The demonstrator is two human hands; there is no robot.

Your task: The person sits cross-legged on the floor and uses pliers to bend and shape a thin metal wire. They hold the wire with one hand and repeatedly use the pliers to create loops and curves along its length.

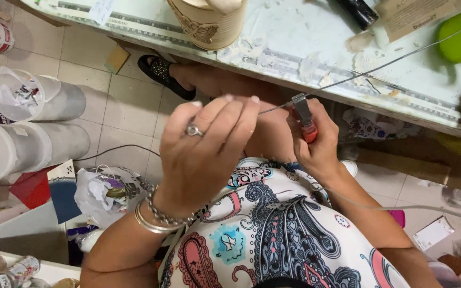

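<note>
I see R hand (316,146) fingers clamped on red-handled metal pliers (304,116) biting thin grey wire (380,66); L hand (206,152) fingers pinch wire end, below glass-topped counter (294,32).

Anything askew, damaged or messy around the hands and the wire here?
Yes. The tabletop is blotched with peeling patches and paper scraps. On the floor, white tubes lie tipped among bags and a cable. The left hand pinches the wire while the right hand clamps it with red-handled pliers; nothing odd there.

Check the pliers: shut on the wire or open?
Shut on it. The pliers in the right hand have their metal tips closed together on the thin wire, which the left hand fingers pinch alongside.
</note>
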